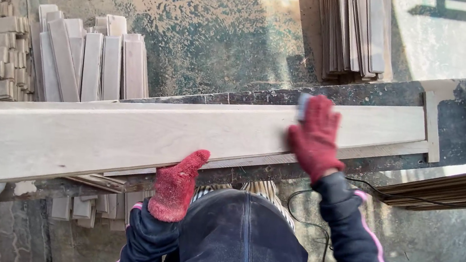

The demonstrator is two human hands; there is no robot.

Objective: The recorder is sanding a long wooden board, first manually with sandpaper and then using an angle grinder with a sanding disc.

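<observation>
Plank: 1 long pale wooden plank [130,132] is lying across the dark workbench [461,124], running from the left edge toward a wooden stop block [431,127] at the right.
Right hand: the right hand [315,138], wearing a red glove, is resting palm down on top of the plank near its right part, fingers spread flat.
Sanding block: a small grey pad [302,105] is peeking out under the right fingertips, lying on the plank's far edge; how firmly the fingers are closing on it cannot be told.
Left hand: the left hand [175,187], also in a red glove, is sitting at the plank's near edge, thumb pressing up against it, the other fingers curling below out of sight.
Position: the plank is lying between both hands, directly under the right palm and just above the left.
Surroundings: stacks of short boards [88,63] are lying on the ground to the left, another stack [351,28] is leaning at the top, and a black cable [315,224] is trailing below the bench.
</observation>
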